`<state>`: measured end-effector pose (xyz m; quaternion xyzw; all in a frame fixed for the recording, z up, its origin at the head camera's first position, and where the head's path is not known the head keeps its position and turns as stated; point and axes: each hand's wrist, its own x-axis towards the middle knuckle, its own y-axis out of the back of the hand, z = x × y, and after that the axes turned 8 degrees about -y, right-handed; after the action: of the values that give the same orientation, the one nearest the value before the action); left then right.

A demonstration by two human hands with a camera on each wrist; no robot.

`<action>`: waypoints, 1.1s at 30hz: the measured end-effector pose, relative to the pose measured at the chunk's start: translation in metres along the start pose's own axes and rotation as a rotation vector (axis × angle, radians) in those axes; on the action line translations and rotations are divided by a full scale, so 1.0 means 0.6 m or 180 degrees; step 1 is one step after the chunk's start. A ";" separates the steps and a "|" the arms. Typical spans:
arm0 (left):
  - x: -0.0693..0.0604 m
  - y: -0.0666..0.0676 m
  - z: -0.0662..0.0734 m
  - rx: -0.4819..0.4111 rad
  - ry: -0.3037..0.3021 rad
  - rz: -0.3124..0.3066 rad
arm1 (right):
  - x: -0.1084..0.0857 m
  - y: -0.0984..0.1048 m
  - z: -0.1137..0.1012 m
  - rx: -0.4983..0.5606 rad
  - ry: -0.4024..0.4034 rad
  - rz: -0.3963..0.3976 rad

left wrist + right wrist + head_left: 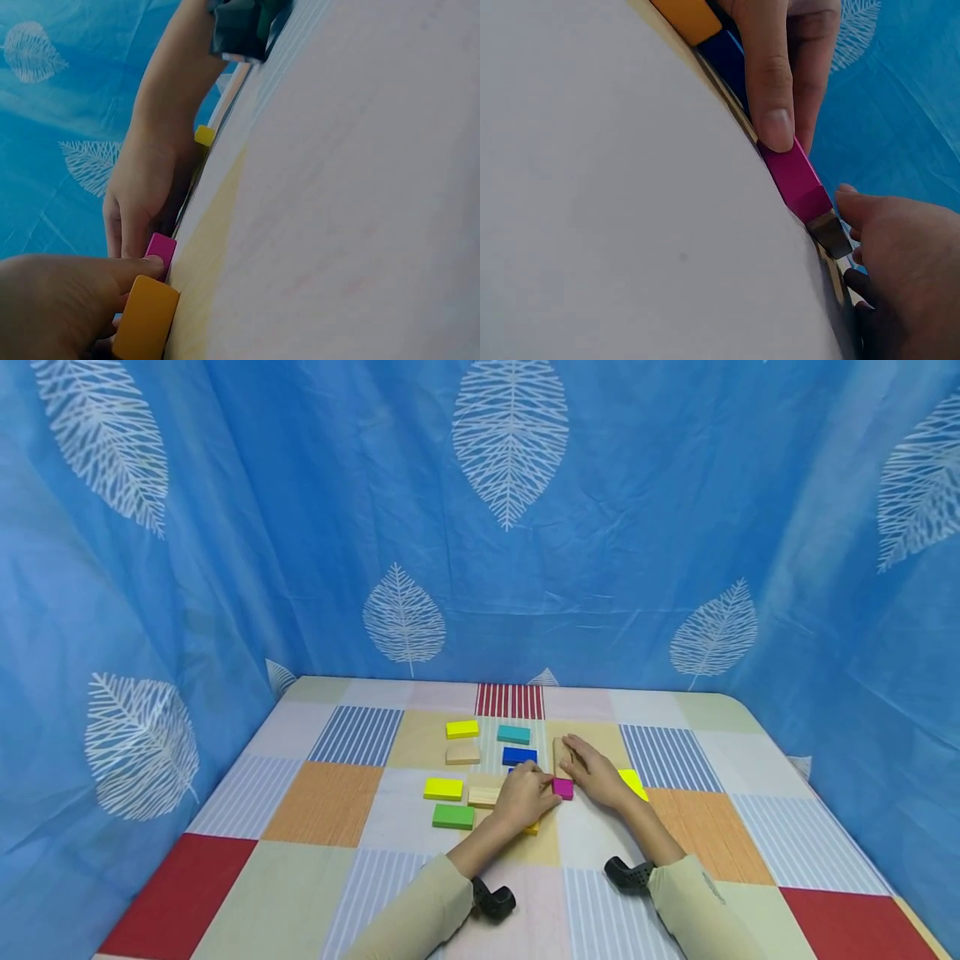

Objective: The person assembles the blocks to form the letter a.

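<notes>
My left hand pinches a small magenta block at its left end. In the right wrist view its thumb presses on the magenta block, with the other fingers behind. Just beyond lies a plain wooden block, lengthwise away from me. My right hand rests against that block's right side, fingers fairly straight; its far fingertips are partly hidden. An orange block is close below the left hand. Blue blocks are partly covered by the left hand.
Left of the hands lie yellow and green blocks and a plain wooden one. Farther back are a yellow block, a teal block and a wooden piece. A bright yellow piece sits beside the right wrist.
</notes>
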<state>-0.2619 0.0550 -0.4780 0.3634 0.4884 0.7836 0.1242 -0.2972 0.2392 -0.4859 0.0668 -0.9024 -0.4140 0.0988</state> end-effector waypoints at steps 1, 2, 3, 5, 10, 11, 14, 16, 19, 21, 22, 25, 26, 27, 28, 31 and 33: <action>0.000 -0.001 -0.001 0.0018 -0.0009 0.0002 | -0.003 -0.001 -0.001 -0.0027 0.0019 -0.0010; -0.001 -0.001 -0.001 0.0022 -0.0006 0.0001 | -0.006 -0.002 -0.001 -0.0042 0.0034 -0.0026; -0.001 -0.001 -0.002 0.0021 -0.0003 0.0001 | -0.009 -0.002 -0.002 -0.0062 0.0046 -0.0040; -0.002 -0.003 -0.003 0.0031 0.0019 -0.0004 | -0.011 -0.003 -0.001 -0.0103 0.0086 -0.0066; -0.001 -0.007 -0.006 0.0085 0.0015 -0.0012 | -0.014 -0.004 -0.001 -0.0145 0.0174 -0.0045; -0.001 -0.007 -0.006 0.0086 0.0007 -0.0011 | -0.015 -0.004 -0.001 -0.0150 0.0170 -0.0037; -0.002 -0.007 -0.005 0.0079 -0.0003 -0.0006 | -0.016 -0.005 0.000 -0.0187 0.0157 -0.0022; -0.002 -0.007 -0.005 0.0082 -0.0018 0.0016 | -0.016 -0.005 0.000 -0.0205 0.0152 -0.0022; -0.002 -0.007 -0.006 0.0114 -0.0047 0.0054 | -0.016 -0.004 -0.001 -0.0215 0.0148 -0.0034; -0.003 -0.007 -0.006 0.0138 -0.0057 0.0070 | -0.016 -0.005 -0.001 -0.0239 0.0129 -0.0036; -0.003 -0.007 -0.006 0.0132 -0.0053 0.0075 | -0.016 -0.005 -0.002 -0.0252 0.0115 -0.0040; -0.002 -0.006 -0.006 0.0109 -0.0025 0.0068 | -0.017 -0.003 -0.003 -0.0238 0.0084 -0.0051; -0.001 -0.007 -0.006 0.0105 -0.0017 0.0058 | -0.017 -0.002 -0.002 -0.0238 0.0094 -0.0058; -0.001 -0.007 -0.006 0.0091 -0.0009 0.0052 | -0.017 -0.001 -0.002 -0.0207 0.0107 -0.0080; -0.001 -0.008 -0.006 0.0081 -0.0003 0.0044 | -0.017 0.000 -0.001 -0.0145 0.0130 -0.0108; -0.001 -0.008 -0.006 0.0070 0.0004 0.0033 | -0.018 0.003 0.001 0.0018 0.0233 -0.0214; -0.002 -0.009 -0.006 0.0061 0.0004 0.0037 | -0.019 0.005 0.003 0.0128 0.0288 -0.0303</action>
<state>-0.2643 0.0542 -0.4840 0.3669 0.4938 0.7798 0.1159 -0.2866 0.2450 -0.4861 0.1303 -0.9010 -0.3965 0.1183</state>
